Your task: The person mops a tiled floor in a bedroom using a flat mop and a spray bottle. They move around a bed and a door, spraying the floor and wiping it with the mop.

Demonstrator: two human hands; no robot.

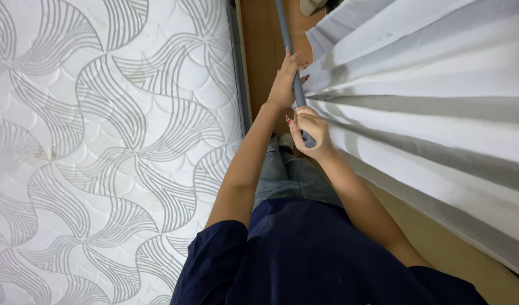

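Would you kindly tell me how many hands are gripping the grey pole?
2: the left hand grips higher up the grey pole, and the right hand grips its lower end, beside the white curtain.

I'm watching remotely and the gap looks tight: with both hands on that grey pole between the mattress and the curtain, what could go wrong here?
1. The grey pole runs close along the white curtain; it could snag a fold.
2. The left hand and right hand grip near together, so the far end may swing.
3. The patterned mattress leaves only a narrow strip of floor, so footing is cramped.
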